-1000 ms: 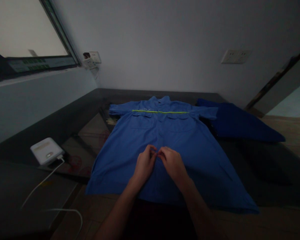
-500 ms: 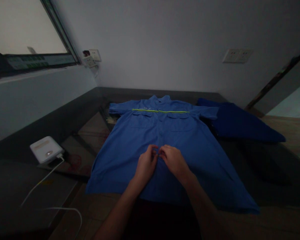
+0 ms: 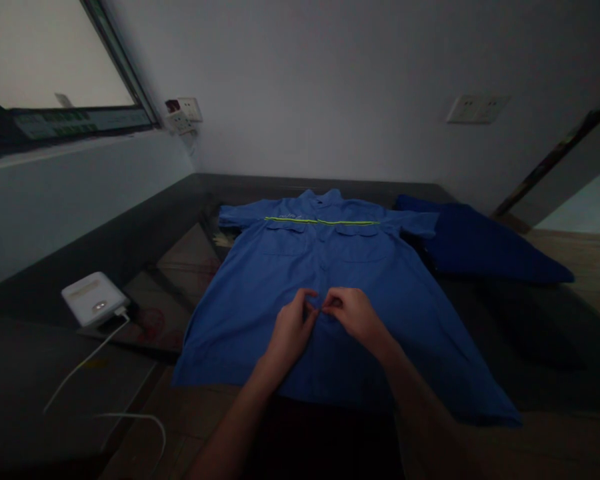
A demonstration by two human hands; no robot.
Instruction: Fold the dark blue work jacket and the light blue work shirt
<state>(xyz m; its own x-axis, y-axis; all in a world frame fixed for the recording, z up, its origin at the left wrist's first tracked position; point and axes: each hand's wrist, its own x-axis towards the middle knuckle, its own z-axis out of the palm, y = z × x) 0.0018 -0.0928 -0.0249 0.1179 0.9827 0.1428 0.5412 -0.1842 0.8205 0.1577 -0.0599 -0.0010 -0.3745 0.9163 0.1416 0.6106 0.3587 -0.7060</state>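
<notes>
A blue short-sleeved work shirt lies spread front side up on a dark table, its collar at the far end. A yellow-green stripe crosses the chest above two flap pockets. Over the middle of the front opening, my left hand pinches the placket edge with bent fingers. Close beside it on the right, my right hand has thumb and forefinger pressed together on the same front edge. Any button between the fingertips is too small to make out.
A folded dark blue cloth lies right of the shirt, partly under its sleeve. At the left stands a white box-shaped device with a white cable. Wall sockets and a window are behind.
My right hand has shifted slightly and its fingers have drawn closer into a pinch. My left hand stays almost in place, and the shirt lies as before.
</notes>
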